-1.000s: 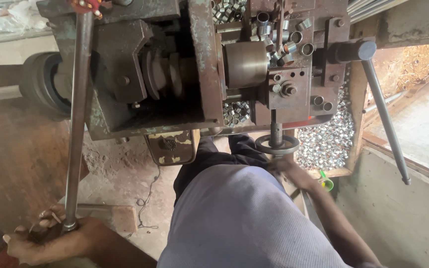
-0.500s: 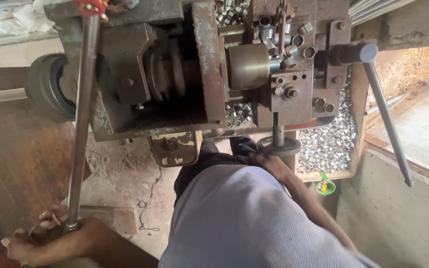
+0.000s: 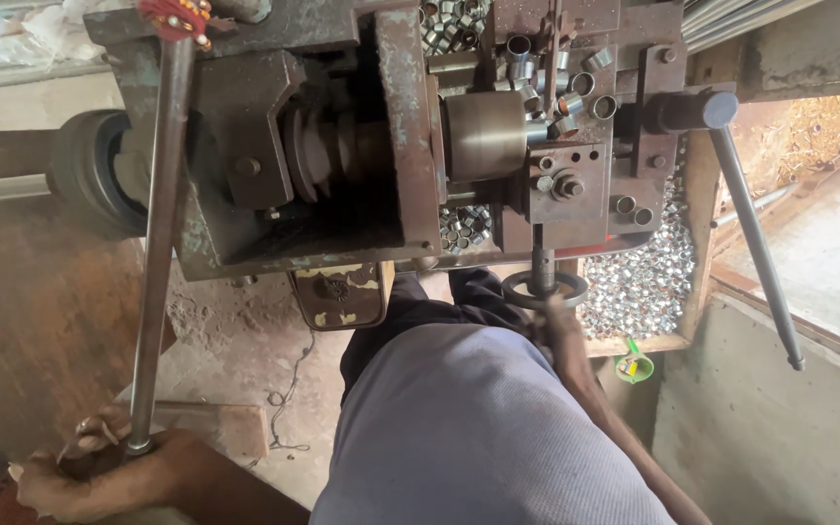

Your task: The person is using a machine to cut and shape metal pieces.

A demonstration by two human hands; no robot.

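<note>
At the lathe, left hand (image 3: 99, 467) grips the long lever (image 3: 157, 243); right hand (image 3: 558, 309) clasps the handwheel (image 3: 543, 289).

Long steel lever (image 3: 157, 243) stands near-upright; small dark handwheel (image 3: 544, 289) lies flat.

Single head-worn view, steeply downward, close above the lathe (image 3: 381, 146).

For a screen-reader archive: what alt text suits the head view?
A person's left hand grips the end of a long lever while the right hand holds a small handwheel on a rusty lathe-like machine, beside heaped small metal rings.
</note>
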